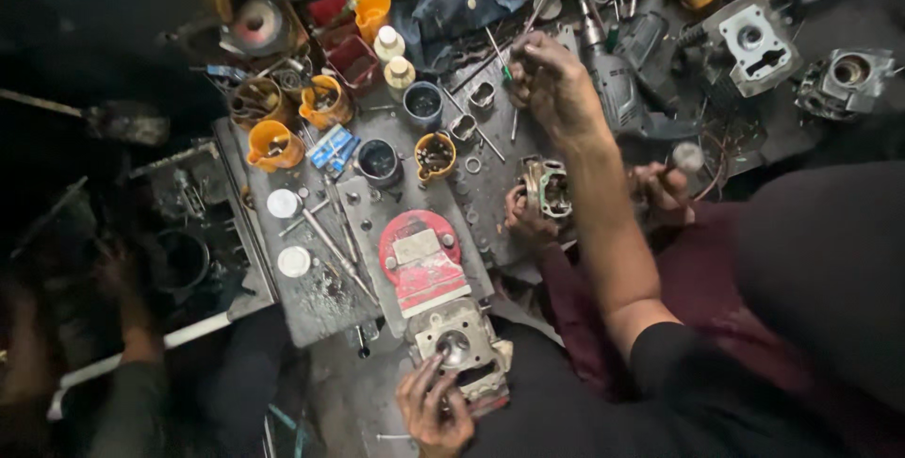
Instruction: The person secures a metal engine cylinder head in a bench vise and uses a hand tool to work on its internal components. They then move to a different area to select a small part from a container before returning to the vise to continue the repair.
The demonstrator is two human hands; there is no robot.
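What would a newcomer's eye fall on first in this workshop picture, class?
First, the red round-topped metal plate at the middle of the dark greasy metal worktop, bright against the grime. Next, the cluster of orange plastic cups at the upper left. Then the hands: the right hand reaches up over the bench among thin tools, while the left hand rests on a grey metal engine cylinder block at the near edge.

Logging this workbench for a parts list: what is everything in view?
orange cups: about four, orange, bench upper left
red-and-grey plate: one, bench centre
power drill: one, grey, upper right
engine castings: two, grey metal, far right
small engine part: one, grey, held by a co-worker's maroon-sleeved hands
cylinder block: one, grey, bench's near edge
left hand: one, resting on cylinder block
right hand: one, over thin rods, top centre
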